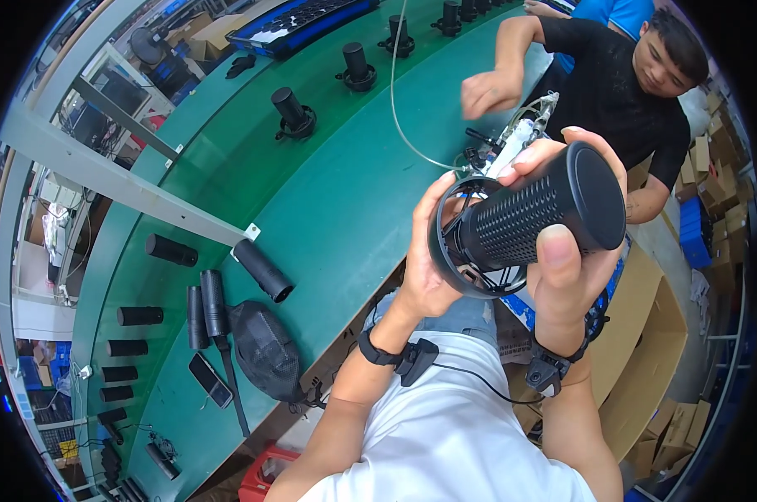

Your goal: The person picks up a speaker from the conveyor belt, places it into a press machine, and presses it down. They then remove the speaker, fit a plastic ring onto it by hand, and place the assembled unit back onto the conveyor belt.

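A black microphone (521, 222) with a perforated body and a smooth end cap is held up in front of me, tilted, its cap toward the right. Around its other end sits a round black shock mount (441, 238). My left hand (429, 280) is closed around the mount's ring from the left. My right hand (575, 272) grips the microphone's body, thumb in front and fingers behind. Behind the fingers, a white-and-metal tool with a thin hose (521, 138) is partly hidden.
Black microphones on ring mounts (293, 117) stand along the green conveyor table (337, 188). Black cylinders (261, 269), a black mesh bag (265, 351) and a phone (210, 380) lie at left. A co-worker (625, 100) stands across, near an open cardboard box (659, 335).
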`<action>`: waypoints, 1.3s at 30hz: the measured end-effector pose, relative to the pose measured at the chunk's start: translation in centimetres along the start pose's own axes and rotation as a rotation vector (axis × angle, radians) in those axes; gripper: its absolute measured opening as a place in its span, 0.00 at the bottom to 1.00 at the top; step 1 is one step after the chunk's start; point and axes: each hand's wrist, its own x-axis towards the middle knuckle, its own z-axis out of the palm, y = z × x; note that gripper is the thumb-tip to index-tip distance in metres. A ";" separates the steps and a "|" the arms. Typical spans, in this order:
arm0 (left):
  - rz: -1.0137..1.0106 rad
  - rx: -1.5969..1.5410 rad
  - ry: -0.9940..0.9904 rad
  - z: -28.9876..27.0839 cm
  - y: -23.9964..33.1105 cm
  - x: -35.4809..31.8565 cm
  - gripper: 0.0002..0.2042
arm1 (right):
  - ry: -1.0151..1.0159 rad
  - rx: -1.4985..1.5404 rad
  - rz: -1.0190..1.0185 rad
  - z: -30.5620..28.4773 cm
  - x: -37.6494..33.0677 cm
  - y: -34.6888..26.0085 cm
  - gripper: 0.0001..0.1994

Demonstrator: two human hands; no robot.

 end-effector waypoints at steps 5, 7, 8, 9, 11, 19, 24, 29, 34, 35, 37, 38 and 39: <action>-0.077 -0.174 -0.013 -0.4 0.0 -0.1 0.50 | -0.036 0.123 -0.030 -0.6 0.1 0.3 0.34; -0.193 -0.132 -0.052 -0.5 0.6 0.1 0.53 | -0.024 0.011 0.006 -0.5 0.2 0.0 0.36; -0.194 -0.134 -0.052 -0.5 0.5 0.3 0.53 | -0.011 -0.102 0.042 -0.4 0.3 -0.1 0.39; -0.154 -0.107 -0.080 -0.6 0.3 0.5 0.54 | -0.011 -0.104 0.043 -0.5 0.5 -0.1 0.39; -0.120 -0.131 -0.107 -1.0 0.4 0.8 0.55 | -0.090 -0.034 0.074 -0.5 1.1 0.1 0.40; -0.427 -0.651 -0.125 -3.1 -1.1 -0.9 0.52 | -0.212 -0.070 0.238 0.0 2.6 -0.2 0.41; -0.399 -0.740 -0.170 -4.8 -3.0 -1.5 0.47 | -0.255 -0.035 0.268 0.2 2.7 0.3 0.41; -0.469 -0.850 -0.096 -7.3 -6.5 -3.3 0.39 | -0.299 -0.028 0.265 0.2 2.8 2.7 0.40; -0.428 -0.944 -0.106 -8.9 -5.8 -3.5 0.36 | -0.302 -0.067 0.274 1.2 2.6 4.6 0.38; -0.371 -1.025 -0.129 -8.9 -5.4 -3.5 0.35 | -0.330 -0.070 0.289 1.4 2.6 4.8 0.37; -0.359 -0.890 -0.042 -9.2 -4.8 -4.1 0.31 | -0.380 -0.023 0.329 1.6 2.9 5.5 0.37; -0.358 -0.821 0.000 -9.3 -4.4 -4.2 0.30 | -0.381 -0.016 0.337 1.9 3.0 5.9 0.37; -0.356 -0.092 0.051 -9.1 -4.0 -4.3 0.28 | -0.393 0.047 0.370 2.2 3.1 6.2 0.37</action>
